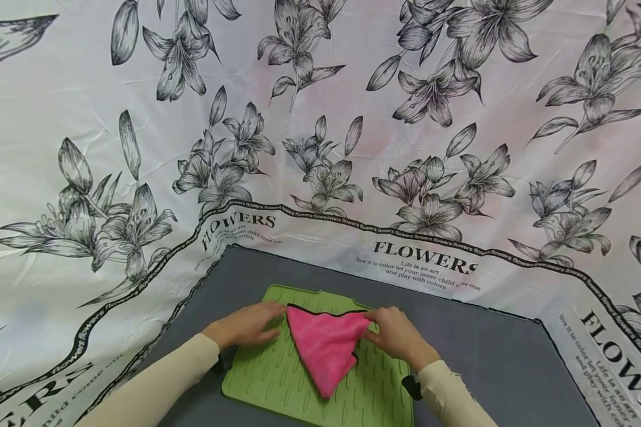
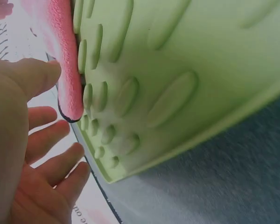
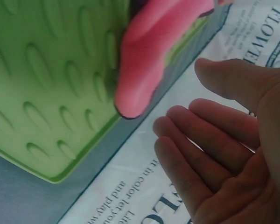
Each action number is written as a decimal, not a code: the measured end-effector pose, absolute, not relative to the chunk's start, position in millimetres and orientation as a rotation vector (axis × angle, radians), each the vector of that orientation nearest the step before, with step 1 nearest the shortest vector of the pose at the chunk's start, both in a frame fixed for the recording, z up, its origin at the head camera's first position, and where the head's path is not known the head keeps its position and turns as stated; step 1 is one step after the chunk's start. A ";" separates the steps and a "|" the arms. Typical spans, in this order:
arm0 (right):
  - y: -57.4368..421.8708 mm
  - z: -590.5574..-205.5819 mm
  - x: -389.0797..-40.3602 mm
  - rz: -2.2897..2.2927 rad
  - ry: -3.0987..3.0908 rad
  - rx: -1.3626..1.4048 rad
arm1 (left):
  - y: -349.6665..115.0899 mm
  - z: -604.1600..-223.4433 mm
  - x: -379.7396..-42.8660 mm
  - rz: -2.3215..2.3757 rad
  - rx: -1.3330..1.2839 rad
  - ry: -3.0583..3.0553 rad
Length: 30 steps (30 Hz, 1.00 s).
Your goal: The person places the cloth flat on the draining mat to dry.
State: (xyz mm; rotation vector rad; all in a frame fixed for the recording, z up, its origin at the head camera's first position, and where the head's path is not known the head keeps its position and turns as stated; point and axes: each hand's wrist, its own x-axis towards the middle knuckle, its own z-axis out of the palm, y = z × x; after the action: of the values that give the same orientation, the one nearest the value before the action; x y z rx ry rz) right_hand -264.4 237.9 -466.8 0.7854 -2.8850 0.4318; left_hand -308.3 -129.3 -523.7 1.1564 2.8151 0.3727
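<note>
A pink plush cloth with a dark edging lies folded into a rough triangle on a green ridged mat, its point toward me. At the cloth's far left corner is my left hand; in the left wrist view its thumb is beside the pink cloth, with the fingers apart and loosely bent. My right hand is by the far right corner. The right wrist view shows that palm with relaxed fingers and nothing in them, a gap separating them from the cloth.
Under the mat spreads a dark grey table surface. A white sheet printed with lilies and lettering rises around its back and sides. Dark bands show at the wrists, below the cream sleeves.
</note>
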 end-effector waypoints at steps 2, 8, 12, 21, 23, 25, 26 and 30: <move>238.7 -472.6 -268.1 0.437 -2.877 0.769 | -124.8 -525.1 -311.2 0.387 1.173 2.823; 236.3 -489.1 -281.6 0.424 -2.843 0.700 | -111.4 -529.4 -320.2 0.369 1.175 2.861; 231.9 -501.0 -292.1 0.414 -2.828 0.666 | -100.8 -532.5 -324.1 0.343 1.240 2.881; 215.0 -532.2 -292.0 0.227 -2.779 0.662 | -82.8 -541.9 -325.0 0.336 1.319 2.911; 213.1 -537.1 -291.8 0.191 -2.737 0.659 | -80.6 -545.1 -327.3 0.347 1.359 2.927; 213.8 -539.3 -292.8 0.206 -2.711 0.659 | -79.6 -547.5 -330.2 0.389 1.412 2.940; 215.0 -539.5 -293.4 0.228 -2.704 0.673 | -79.7 -547.8 -331.4 0.411 1.437 2.942; 224.4 -531.2 -293.6 0.299 -2.740 0.745 | -84.0 -544.1 -335.1 0.468 1.485 2.928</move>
State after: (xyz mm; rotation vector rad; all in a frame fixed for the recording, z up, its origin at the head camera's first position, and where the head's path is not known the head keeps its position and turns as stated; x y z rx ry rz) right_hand -293.6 224.4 -531.2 0.7448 -2.7404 0.2985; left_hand -335.1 -84.0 -544.1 1.4847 2.9283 0.4679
